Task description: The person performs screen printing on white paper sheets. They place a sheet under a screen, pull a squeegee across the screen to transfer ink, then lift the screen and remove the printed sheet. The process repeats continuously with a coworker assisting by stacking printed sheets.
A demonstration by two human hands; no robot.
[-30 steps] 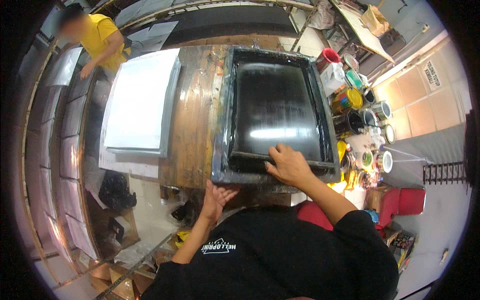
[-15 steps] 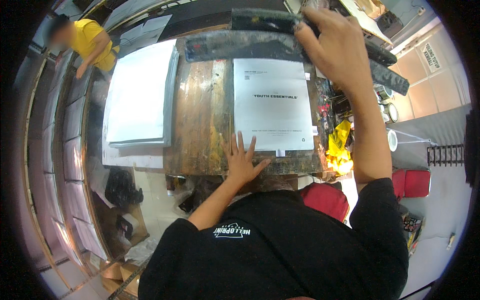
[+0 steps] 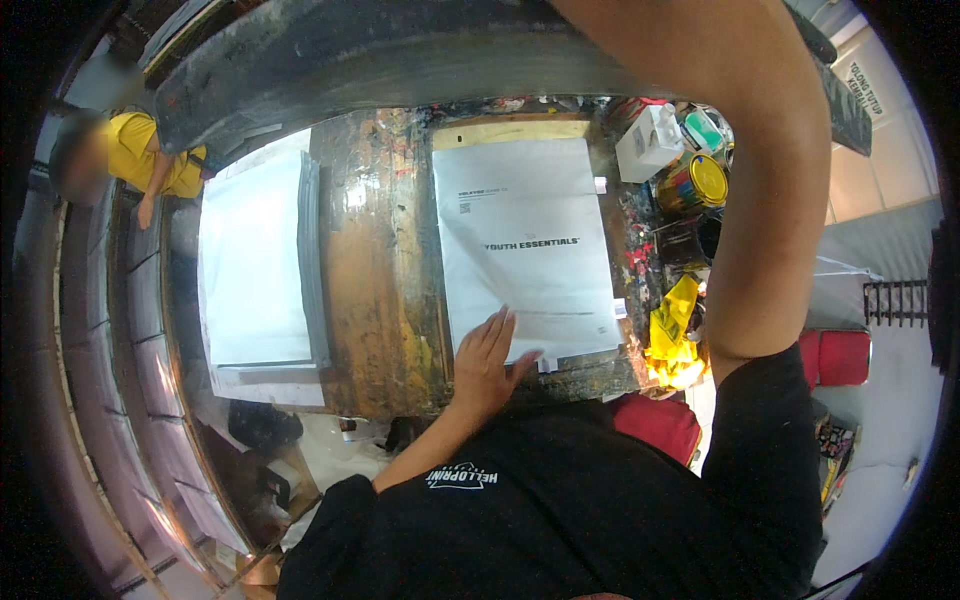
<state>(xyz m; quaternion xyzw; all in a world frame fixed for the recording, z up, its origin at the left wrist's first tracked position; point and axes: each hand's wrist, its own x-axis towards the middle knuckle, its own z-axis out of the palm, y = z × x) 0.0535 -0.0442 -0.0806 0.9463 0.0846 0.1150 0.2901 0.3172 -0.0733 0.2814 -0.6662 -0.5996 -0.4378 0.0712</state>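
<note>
A printed white sheet (image 3: 530, 200) with dark lettering lies on the paint-stained wooden table (image 3: 385, 300), a soft crease running through its lower left part. My left hand (image 3: 488, 360) rests on the sheet's lower left edge, fingers stretched and thumb apart. Above the table a long dark frame (image 3: 390, 65), like a screen-printing frame, spans the top of the view, raised. My right forearm (image 3: 770, 200) reaches up past it; the right hand is beyond the upper edge, so its grip is hidden. Small white tabs (image 3: 619, 308) stick out along the sheet's right and lower sides.
A thick stack of white sheets (image 3: 255, 270) stands on the table's left. Paint cans (image 3: 708, 180), a white box (image 3: 650, 145) and a yellow crumpled wrapper (image 3: 675, 320) crowd the right edge. A person in yellow (image 3: 140, 150) is at the far left, by drying racks (image 3: 150, 320).
The dark frame has been raised nearer to the view, uncovering the sheet's top end and the paint cans. My right hand has left the view upward. A crease now shows by my left hand.
</note>
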